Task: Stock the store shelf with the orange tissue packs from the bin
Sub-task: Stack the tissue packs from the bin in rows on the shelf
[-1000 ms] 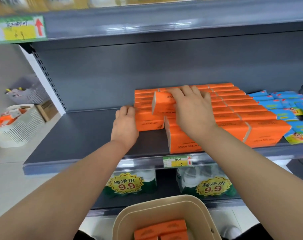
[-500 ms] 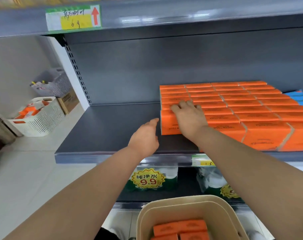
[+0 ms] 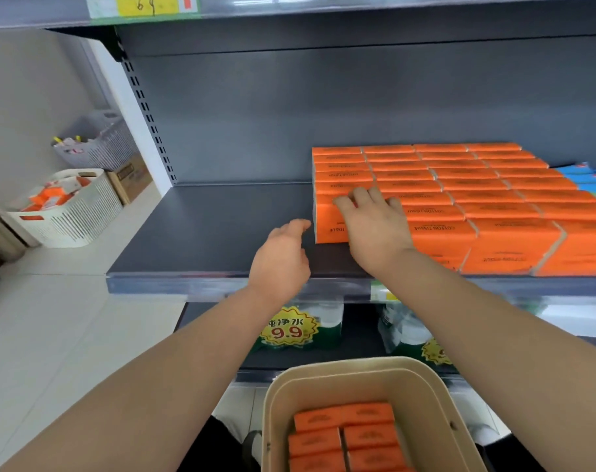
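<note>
Grey shelf [image 3: 221, 233] — orange tissue packs [image 3: 460, 185], pale floor [image 3: 68, 318]

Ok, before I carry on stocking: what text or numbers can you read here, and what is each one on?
"COTTON TISSUE", upside down: front orange tissue packs.
"9.9" below "净水": yellow starburst tag.
"69", handwritten: yellow price label at top.
Too blurred: shelf-edge label, cardboard box, packs in the bin.
</note>
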A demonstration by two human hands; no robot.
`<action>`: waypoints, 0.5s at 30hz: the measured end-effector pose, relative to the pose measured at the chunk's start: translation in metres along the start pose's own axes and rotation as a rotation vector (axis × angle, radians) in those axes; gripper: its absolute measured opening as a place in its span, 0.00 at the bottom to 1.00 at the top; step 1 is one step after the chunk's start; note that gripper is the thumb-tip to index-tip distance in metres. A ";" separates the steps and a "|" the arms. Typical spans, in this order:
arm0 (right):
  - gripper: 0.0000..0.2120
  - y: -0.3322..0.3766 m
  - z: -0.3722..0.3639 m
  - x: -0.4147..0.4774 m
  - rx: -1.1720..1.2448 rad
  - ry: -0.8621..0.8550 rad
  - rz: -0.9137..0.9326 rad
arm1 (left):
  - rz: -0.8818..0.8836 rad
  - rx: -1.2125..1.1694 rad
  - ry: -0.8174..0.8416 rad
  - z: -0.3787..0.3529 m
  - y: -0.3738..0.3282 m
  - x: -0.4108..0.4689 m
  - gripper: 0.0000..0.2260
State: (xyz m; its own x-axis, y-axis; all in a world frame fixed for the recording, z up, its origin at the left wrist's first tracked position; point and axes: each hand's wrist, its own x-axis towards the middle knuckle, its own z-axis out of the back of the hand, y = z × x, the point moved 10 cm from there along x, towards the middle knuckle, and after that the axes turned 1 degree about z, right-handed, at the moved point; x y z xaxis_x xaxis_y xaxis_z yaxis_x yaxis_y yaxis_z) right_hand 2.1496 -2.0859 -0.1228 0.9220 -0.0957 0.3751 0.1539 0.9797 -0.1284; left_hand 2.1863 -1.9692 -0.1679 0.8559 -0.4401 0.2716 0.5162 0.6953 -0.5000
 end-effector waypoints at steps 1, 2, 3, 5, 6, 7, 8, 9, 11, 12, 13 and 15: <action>0.29 0.003 0.002 -0.009 0.007 -0.031 0.013 | -0.028 0.004 -0.016 0.004 -0.005 -0.009 0.23; 0.28 0.006 0.003 -0.021 0.009 -0.064 0.031 | -0.056 0.007 -0.025 0.007 -0.009 -0.019 0.22; 0.27 0.009 0.003 -0.033 0.016 -0.100 0.047 | -0.078 0.008 -0.028 0.009 -0.014 -0.029 0.22; 0.25 0.011 -0.002 -0.062 0.054 -0.140 0.056 | -0.096 0.012 0.003 0.003 -0.019 -0.052 0.21; 0.24 0.012 -0.008 -0.077 0.074 -0.124 0.057 | -0.097 0.016 0.036 -0.004 -0.020 -0.064 0.21; 0.24 0.013 -0.016 -0.093 0.087 -0.092 0.059 | -0.097 0.018 0.075 -0.014 -0.019 -0.076 0.21; 0.24 0.014 -0.026 -0.110 0.090 -0.045 0.056 | -0.098 0.017 0.114 -0.026 -0.018 -0.089 0.21; 0.25 0.014 -0.037 -0.127 0.091 0.010 0.050 | -0.104 0.024 0.157 -0.040 -0.017 -0.103 0.21; 0.25 0.013 -0.060 -0.162 0.117 0.141 0.030 | -0.114 0.079 0.264 -0.072 -0.014 -0.131 0.21; 0.25 0.013 -0.072 -0.181 0.138 0.199 0.019 | -0.110 0.121 0.333 -0.090 -0.011 -0.146 0.21; 0.25 0.013 -0.084 -0.200 0.153 0.257 0.009 | -0.102 0.173 0.414 -0.109 -0.007 -0.161 0.20; 0.22 0.013 -0.111 -0.239 0.179 0.390 -0.014 | -0.088 0.285 0.603 -0.143 0.003 -0.192 0.17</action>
State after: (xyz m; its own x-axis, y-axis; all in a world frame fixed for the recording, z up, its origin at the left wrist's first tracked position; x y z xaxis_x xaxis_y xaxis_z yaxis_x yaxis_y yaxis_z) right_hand 1.9702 -2.0701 -0.3159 0.9908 -0.1352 -0.0035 0.1352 0.9896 0.0488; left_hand 2.0185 -1.9643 -0.3394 0.6856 -0.6849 -0.2466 0.6421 0.7286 -0.2383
